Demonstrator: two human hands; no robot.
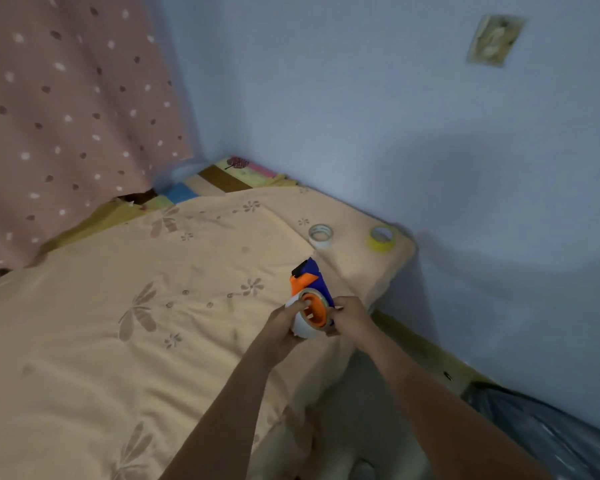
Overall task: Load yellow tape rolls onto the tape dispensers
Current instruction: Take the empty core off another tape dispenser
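The handheld plastic tape dispenser (309, 282) is blue and orange with a black tip; the roll of tape on its hub (305, 322) is whitish. Far right sit a white tape roll (320, 236) and a yellow tape roll (381, 238). The peach bedspread (153, 306) bears brownish flower prints. The pink curtain (66, 116) at left has white and brown spots. The wall (395, 116) is pale blue.

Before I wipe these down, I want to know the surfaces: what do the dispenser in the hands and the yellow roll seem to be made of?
The dispenser looks like moulded plastic, with solid blue and orange parts and a smooth, slightly shiny face. The yellow roll looks like glossy plastic film tape; its pale inner ring may be a cardboard core, but the picture is too soft to say.
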